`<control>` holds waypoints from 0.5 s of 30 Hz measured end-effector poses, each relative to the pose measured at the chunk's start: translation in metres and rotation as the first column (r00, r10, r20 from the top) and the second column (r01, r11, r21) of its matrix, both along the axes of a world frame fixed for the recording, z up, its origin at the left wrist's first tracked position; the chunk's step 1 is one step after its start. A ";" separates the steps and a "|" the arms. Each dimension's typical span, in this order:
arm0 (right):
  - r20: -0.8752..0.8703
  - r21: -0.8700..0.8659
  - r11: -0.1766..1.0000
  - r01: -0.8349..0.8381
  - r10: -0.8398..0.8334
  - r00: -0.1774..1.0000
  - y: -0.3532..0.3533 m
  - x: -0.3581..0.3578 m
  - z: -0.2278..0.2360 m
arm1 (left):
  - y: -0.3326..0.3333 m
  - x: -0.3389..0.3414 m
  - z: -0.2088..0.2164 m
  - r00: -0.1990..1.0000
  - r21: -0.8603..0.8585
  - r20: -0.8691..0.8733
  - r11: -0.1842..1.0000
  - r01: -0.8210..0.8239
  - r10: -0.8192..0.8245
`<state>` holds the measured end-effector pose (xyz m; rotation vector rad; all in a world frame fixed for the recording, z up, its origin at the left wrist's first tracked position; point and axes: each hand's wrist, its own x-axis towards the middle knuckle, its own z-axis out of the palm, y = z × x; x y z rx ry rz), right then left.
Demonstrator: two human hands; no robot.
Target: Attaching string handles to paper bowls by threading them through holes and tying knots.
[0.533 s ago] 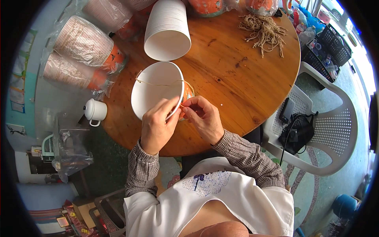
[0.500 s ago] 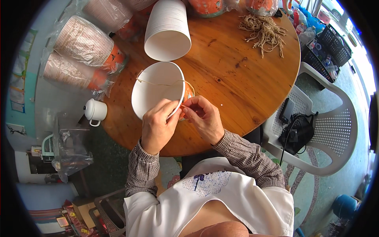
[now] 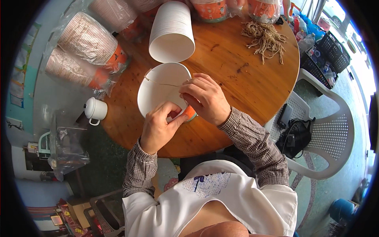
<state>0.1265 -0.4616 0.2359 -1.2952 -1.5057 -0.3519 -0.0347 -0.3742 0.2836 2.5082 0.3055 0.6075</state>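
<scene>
A paper bucket [image 3: 156, 96], white inside and orange outside, lies tilted on the round wooden table with its mouth toward me. My left hand [image 3: 158, 128] is closed on its near right rim, thumb outside and fingers inside. A thin twine [image 3: 164, 83] is tied at the far left rim and runs across the opening. Its other end goes to my right hand [image 3: 208, 100], whose fingers are pinched together over the right rim; the end itself is hidden there. Just beyond stands a nested stack of white buckets [image 3: 172, 29]. A loose heap of twine [image 3: 265, 37] lies at the far right.
Plastic-wrapped stacks of buckets [image 3: 89, 41] crowd the left and far side. A white lidded mug [image 3: 96, 110] sits at the table's left edge. Right of the wooden table [image 3: 237, 85] is a white plastic chair [image 3: 333, 130] with a black bag [image 3: 294, 138]; black crates [image 3: 325, 57] stand behind.
My right hand has moved up and away from my left hand, drawing the twine straighter. The bucket has shifted slightly right in view. My left hand still grips its rim.
</scene>
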 end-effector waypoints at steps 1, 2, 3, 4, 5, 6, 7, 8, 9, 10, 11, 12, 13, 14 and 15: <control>-0.018 -0.004 1.000 -0.002 0.002 1.000 0.001 0.000 0.002 | 0.001 -0.001 0.002 1.000 -0.006 -0.015 1.000 -0.008 0.008; -0.023 -0.003 1.000 0.005 -0.005 1.000 0.001 0.000 0.003 | 0.002 -0.002 0.003 1.000 -0.033 -0.028 0.999 0.007 -0.007; -0.023 -0.022 1.000 -0.002 0.001 1.000 0.000 0.000 0.004 | 0.003 -0.002 0.005 0.999 -0.057 -0.023 0.998 0.024 -0.025; -0.012 -0.050 0.999 -0.020 0.019 1.000 -0.001 0.001 0.004 | 0.005 -0.002 0.006 0.999 -0.065 -0.038 0.998 0.021 -0.024; -0.021 -0.045 0.999 -0.006 0.005 1.000 -0.002 0.002 0.005 | 0.007 -0.002 0.008 0.997 -0.085 -0.053 0.995 0.045 -0.050; 0.009 -0.073 0.997 -0.021 0.022 1.000 -0.003 0.004 0.006 | 0.009 -0.003 0.009 0.996 -0.102 -0.051 0.992 0.069 -0.074; 0.047 -0.115 0.992 -0.048 0.054 0.997 -0.004 0.005 0.008 | 0.011 -0.003 0.010 0.995 -0.106 -0.061 0.992 0.070 -0.077; 0.043 -0.103 0.994 -0.034 0.039 0.998 -0.005 0.007 0.009 | 0.013 -0.003 0.011 0.992 -0.150 -0.078 0.985 0.085 -0.097; 0.042 -0.133 0.989 -0.072 0.078 0.996 -0.005 0.008 0.010 | 0.015 -0.004 0.012 0.989 -0.194 -0.094 0.976 0.097 -0.117; 0.047 -0.175 0.977 -0.123 0.134 0.990 -0.005 0.008 0.012 | 0.017 -0.005 0.013 0.989 -0.196 -0.089 0.976 0.095 -0.115; 0.042 -0.164 0.980 -0.113 0.121 0.992 -0.006 0.009 0.013 | 0.019 -0.006 0.014 0.984 -0.219 -0.112 0.969 0.111 -0.138; 0.022 -0.184 0.970 -0.156 0.163 0.986 -0.006 0.010 0.015 | 0.021 -0.007 0.015 0.978 -0.245 -0.140 0.963 0.115 -0.153; 0.007 -0.215 0.953 -0.213 0.220 0.975 -0.006 0.010 0.016 | 0.024 -0.008 0.016 0.979 -0.242 -0.130 0.962 0.124 -0.159; 0.003 -0.204 0.958 -0.203 0.208 0.978 -0.006 0.010 0.018 | 0.027 -0.009 0.017 0.972 -0.290 -0.150 0.948 0.133 -0.182; -0.015 -0.224 0.944 -0.241 0.244 0.970 -0.007 0.010 0.019 | 0.029 -0.010 0.017 0.967 -0.344 -0.175 0.932 0.117 -0.186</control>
